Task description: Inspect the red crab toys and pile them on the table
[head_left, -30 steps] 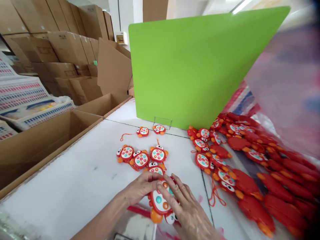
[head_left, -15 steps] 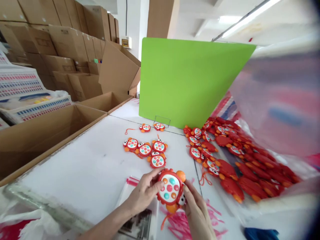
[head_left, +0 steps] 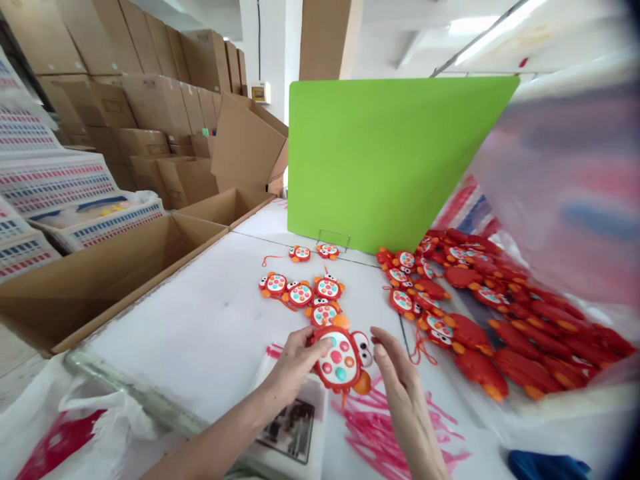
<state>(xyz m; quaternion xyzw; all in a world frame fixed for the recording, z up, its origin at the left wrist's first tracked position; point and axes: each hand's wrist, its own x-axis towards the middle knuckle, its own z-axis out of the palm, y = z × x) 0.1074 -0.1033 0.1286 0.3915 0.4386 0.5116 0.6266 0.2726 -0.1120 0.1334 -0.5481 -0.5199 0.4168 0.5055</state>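
Note:
A red crab-shaped toy point(head_left: 337, 358) with coloured round buttons on a white face, two big eyes and orange claws is held up over the table. My left hand point(head_left: 294, 363) grips its left edge, thumb on the front near a teal button. Just right of the eyes, my right hand point(head_left: 395, 370) is apart from the toy, fingers spread and holding nothing. Beyond the hands, several like toys point(head_left: 300, 293) lie face up on the white table point(head_left: 190, 333). Under my left forearm is a white tray-like case point(head_left: 320, 427) with a dark panel.
At the right lies a heap of red crab toys point(head_left: 530, 333) on clear plastic. Pink strips point(head_left: 375, 433) lie below my right hand. A green board point(head_left: 395, 160) stands at the back. Open cardboard boxes point(head_left: 125, 267) line the left edge; a dark blue cloth point(head_left: 547, 465) lies front right.
My right hand has let go of the toy and moved slightly right. The toy has turned in my left hand, its eyes now facing right. The view has shifted a little left.

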